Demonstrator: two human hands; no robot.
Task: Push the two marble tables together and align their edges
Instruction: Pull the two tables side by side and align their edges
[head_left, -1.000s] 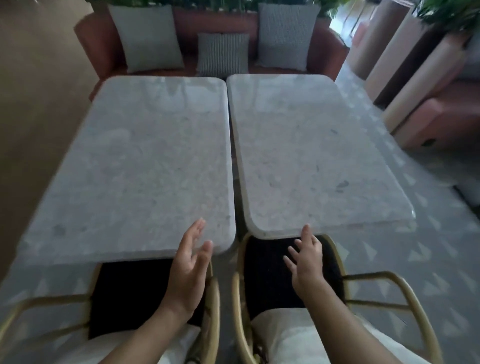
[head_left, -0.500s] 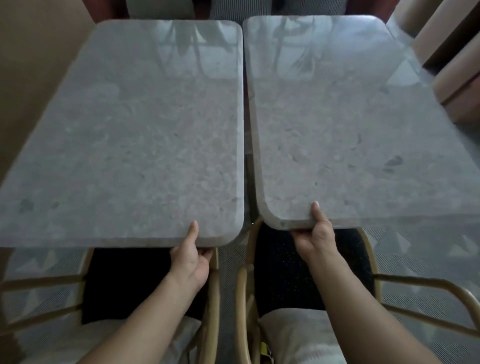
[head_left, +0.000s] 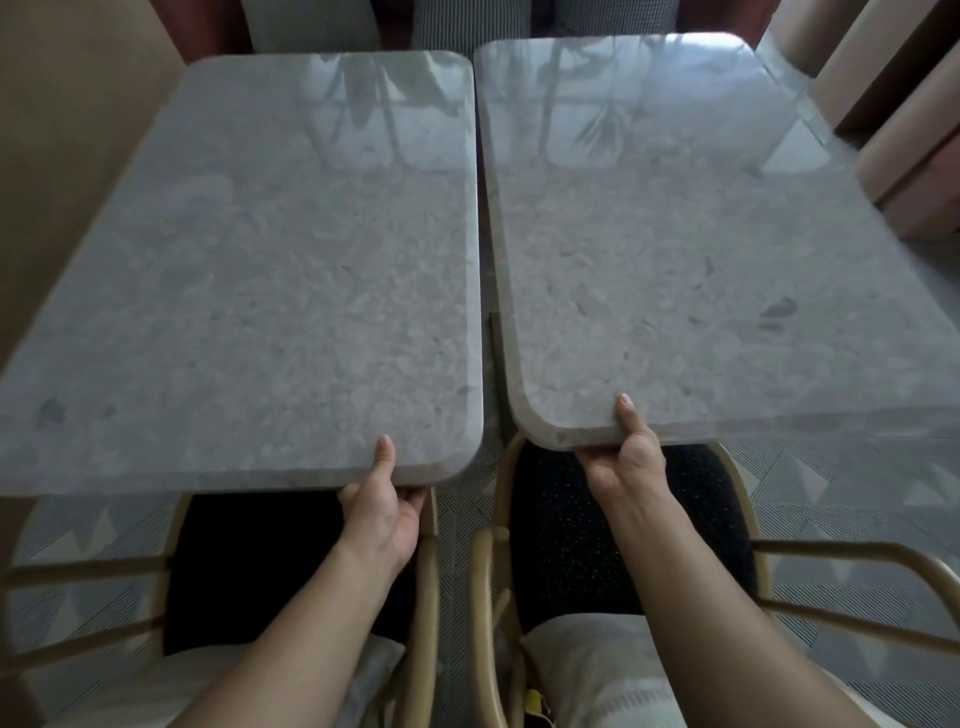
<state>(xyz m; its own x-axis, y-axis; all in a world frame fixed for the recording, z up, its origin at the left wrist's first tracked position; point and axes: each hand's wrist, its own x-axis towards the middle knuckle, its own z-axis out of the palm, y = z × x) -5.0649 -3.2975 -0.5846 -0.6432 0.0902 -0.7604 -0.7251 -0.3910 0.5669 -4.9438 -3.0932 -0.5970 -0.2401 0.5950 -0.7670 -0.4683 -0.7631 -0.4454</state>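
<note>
A: Lounge-type room, patterned floor (head_left: 852, 493), cushions on a sofa at the far end, two gold-frame chairs (head_left: 587, 545) tucked under the near edges. Hands?

B: Left hand (head_left: 382, 512) clamped on the near edge of the left table (head_left: 260, 270): thumb on top, other fingers curled under, close to its inner corner. Right hand (head_left: 626, 462) same grip on the right table (head_left: 701, 260), thumb on top just past that rounded inner corner.

A: So both gripping. Tables where, rel. to the fingers?

B: Each slab runs away from its thumb toward the sofa. Gap (head_left: 491, 322) sits between the two hands, a thin dark strip, prob. a touch wider near the hands than at the far end, though the wide lens may fake that.

A: Edges lined up?

B: Not yet. Near edge of the right table sits further from the person than the left one's; far ends are staggered the same way.

A: Progress?

B: I'd say grips set, tables nearly side by side. Left: close the gap, then even up the ends.
</note>
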